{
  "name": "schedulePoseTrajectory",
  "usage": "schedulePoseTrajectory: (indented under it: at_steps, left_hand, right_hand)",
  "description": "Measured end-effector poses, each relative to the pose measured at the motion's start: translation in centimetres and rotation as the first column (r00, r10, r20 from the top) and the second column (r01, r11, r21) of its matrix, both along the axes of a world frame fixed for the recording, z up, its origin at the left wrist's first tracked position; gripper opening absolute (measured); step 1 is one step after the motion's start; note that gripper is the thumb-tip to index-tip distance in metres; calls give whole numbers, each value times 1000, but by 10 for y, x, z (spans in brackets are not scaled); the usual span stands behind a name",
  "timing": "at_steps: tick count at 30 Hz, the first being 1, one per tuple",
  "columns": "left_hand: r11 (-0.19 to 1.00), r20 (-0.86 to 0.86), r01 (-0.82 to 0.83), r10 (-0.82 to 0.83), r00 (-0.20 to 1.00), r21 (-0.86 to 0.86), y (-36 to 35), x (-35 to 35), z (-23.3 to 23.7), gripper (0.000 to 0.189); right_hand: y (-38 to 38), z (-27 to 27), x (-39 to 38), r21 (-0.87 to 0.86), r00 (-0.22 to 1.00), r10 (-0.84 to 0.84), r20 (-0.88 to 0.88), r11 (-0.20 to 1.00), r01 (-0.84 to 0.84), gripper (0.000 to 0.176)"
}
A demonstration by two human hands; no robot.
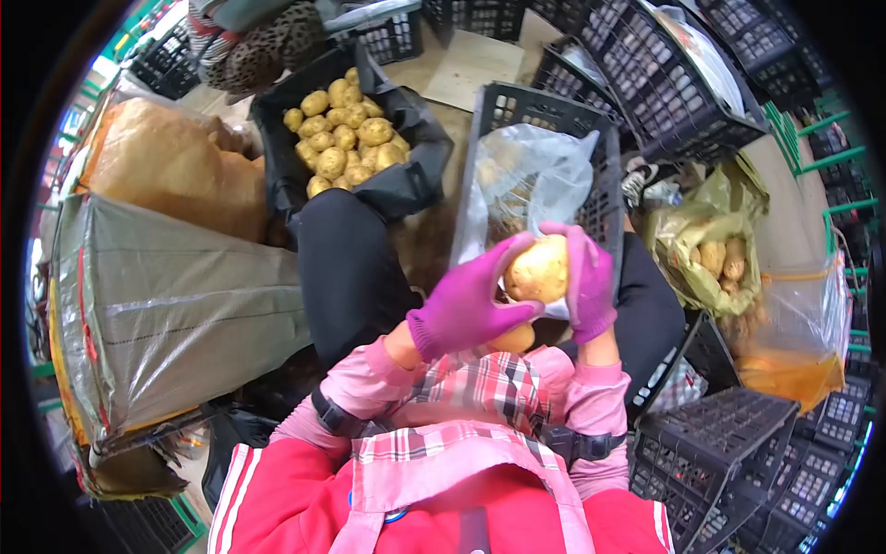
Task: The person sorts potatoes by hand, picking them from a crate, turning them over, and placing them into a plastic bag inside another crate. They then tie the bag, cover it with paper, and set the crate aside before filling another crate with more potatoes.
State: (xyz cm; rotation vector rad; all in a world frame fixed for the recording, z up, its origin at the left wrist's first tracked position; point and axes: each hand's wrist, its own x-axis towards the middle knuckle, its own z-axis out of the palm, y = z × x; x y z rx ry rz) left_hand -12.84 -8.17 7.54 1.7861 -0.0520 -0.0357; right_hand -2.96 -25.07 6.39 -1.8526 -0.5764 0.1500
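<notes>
A large pale potato [538, 269] is held between my two purple-gloved hands, above my lap. My left hand [475, 300] presses on its left side with fingers and thumb. My right hand [589, 283] curves round its right side. Below them a second potato [512, 338] shows partly near my apron. Just beyond my hands stands a black crate [609, 175] with clear plastic film [554, 171] in it. At the upper left, a black-lined crate [277, 138] holds several yellow potatoes [345, 138].
A large grey wrapped sack [185, 295] and an orange net sack [175, 166] stand at the left. An olive bag [683, 231] with potatoes is at the right. Black crates [715, 434] stand at the lower right and top. Another person's patterned clothing [263, 55] shows at the upper left.
</notes>
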Motion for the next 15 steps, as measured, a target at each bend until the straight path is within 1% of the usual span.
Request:
schedulePoseTrajectory:
  at_steps: [1,2,3,4,5,6,7,8,9,11,12,13,14,15]
  left_hand:
    - [999,29,-27,28,999,-45,0,-1,-3,77]
    - [995,9,-25,26,1000,-99,2,-2,-6,75]
    - [987,-5,-23,23,1000,-160,4,-1,-11,74]
    - [966,-32,-64,58,998,-251,7,-3,-15,71]
    - [934,-57,-98,84,995,-345,10,-3,-20,69]
    - [911,-60,-174,163,985,-375,14,-4,-25,67]
    - [898,-15,-273,285,958,-346,22,-2,-30,64]
    - [832,-37,-410,429,903,-373,30,-1,-34,62]
    - [749,-60,-529,555,830,-398,42,1,-33,61]
    - [608,-130,-665,689,713,-434,78,10,-25,53]
    - [643,-11,-699,734,679,-315,102,8,-39,52]
    - [571,-6,-774,804,595,-273,121,15,-54,51]
    - [489,-2,-841,864,503,-229,140,22,-69,51]
    - [305,-121,-919,932,342,-248,155,36,-77,50]
  right_hand:
    - [-2,-14,5,-29,990,4,138,1000,0,41]
    - [-3,-19,7,15,1000,25,5,1000,-25,41]
    - [-5,-27,11,-242,933,76,352,970,13,40]
    - [-2,-36,10,-104,997,-69,-23,992,67,40]
    - [-1,-45,8,46,946,-58,-318,996,77,39]
    - [4,-47,6,174,815,-47,-577,968,179,40]
    - [8,-48,5,342,706,87,-703,911,229,41]
    - [12,-49,1,230,706,-53,-706,926,299,40]
    - [14,-51,0,244,700,-40,-713,922,301,39]
    - [13,-57,-3,262,687,-30,-726,911,318,38]
    - [10,-58,-2,262,689,-22,-724,916,304,37]
    - [8,-59,-3,258,690,-24,-723,918,302,38]
    - [7,-61,-3,256,692,-23,-722,920,297,39]
    - [7,-61,-2,255,697,-22,-717,922,291,40]
